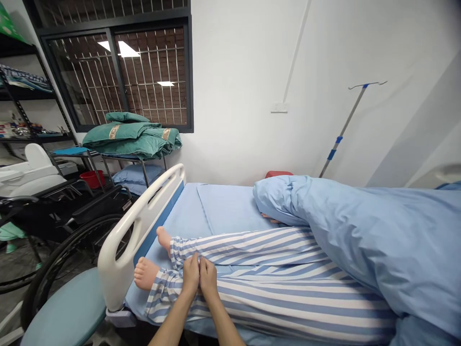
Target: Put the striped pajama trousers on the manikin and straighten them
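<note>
I have my left hand (190, 276) and right hand (208, 277) side by side over the blue-and-white striped cloth trousers (273, 288), fingers curled closed; I cannot tell whether they pinch fabric. The trousers lie lengthwise on the pale-blue-sheeted bed (230, 204), their cuffs and two bare feet (146, 273) near its left edge by the cream plastic footboard (120, 240), a light-blue quilt (360, 216) covering their upper part.

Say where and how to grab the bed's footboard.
I'd take the footboard by its top rail above the nearer cutout, coming from above: the rail is rounded, and the opening should let fingers wrap under. The near bare foot lies close to the mattress side.
</note>
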`<state>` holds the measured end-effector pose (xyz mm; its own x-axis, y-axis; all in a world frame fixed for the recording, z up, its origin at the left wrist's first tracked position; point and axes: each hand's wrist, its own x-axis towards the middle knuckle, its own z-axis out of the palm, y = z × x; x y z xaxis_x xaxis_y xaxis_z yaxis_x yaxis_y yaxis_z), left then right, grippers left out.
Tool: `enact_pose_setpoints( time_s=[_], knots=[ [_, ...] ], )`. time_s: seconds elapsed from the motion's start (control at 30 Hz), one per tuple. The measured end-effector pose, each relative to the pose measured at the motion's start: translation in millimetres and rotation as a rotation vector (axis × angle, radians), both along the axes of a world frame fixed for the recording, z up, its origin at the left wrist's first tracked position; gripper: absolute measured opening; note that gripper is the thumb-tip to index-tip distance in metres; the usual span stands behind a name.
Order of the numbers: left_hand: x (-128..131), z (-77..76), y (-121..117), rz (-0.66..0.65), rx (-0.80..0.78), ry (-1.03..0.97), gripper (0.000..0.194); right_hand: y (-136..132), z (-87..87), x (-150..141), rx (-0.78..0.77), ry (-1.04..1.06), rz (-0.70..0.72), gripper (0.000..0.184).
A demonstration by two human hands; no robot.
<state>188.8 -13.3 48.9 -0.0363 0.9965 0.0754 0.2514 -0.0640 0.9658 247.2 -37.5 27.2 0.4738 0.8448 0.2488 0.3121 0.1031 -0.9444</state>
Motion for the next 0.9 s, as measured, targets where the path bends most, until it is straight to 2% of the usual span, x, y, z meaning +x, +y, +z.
enact_pose_setpoints(
  time_s=[0.1, 0.2, 0.37, 0.53, 0.63, 0.7, 0.83, 0.9],
  knots=[
    [-4.5, -21.1, -7.3, 0.004, 0.049, 0.264, 0.036, -1.1, 0.8, -1.2, -0.012, 0.025, -0.03, 0.038],
    [-5.7, -31.3, -9.1, 0.008, 0.048, 0.442, 0.037, 0.8, -1.1, -2.9, -0.029, 0.024, -0.055, 0.037],
    [-3.8, -26.2, -9.0, -0.015, 0.017, 0.57, 0.04, 1.3, 2.5, 0.1, -0.088, -0.039, -0.043, 0.038],
    [-3.4, -22.2, -14.2, -0.042, 0.034, 0.686, 0.037, -7.8, 37.2, 13.7, -0.109, -0.298, 0.004, 0.039],
    [-2.9, -21.1, -15.7, -0.048, 0.047, 0.722, 0.038, -12.2, 49.3, 18.1, -0.066, -0.333, 0.032, 0.042],
    [-2.4, -20.9, -15.2, -0.037, 0.039, 0.697, 0.038, -14.1, 43.4, 18.2, -0.072, -0.322, 0.023, 0.044],
    [-1.6, -22.9, -12.1, -0.012, 0.038, 0.637, 0.04, -17.1, 15.8, 15.7, -0.131, -0.353, -0.033, 0.043],
    [-1.4, -25.4, -10.3, -0.012, 0.053, 0.62, 0.041, -17.8, 7.6, 15.4, -0.143, -0.374, -0.054, 0.043]
  ],
)
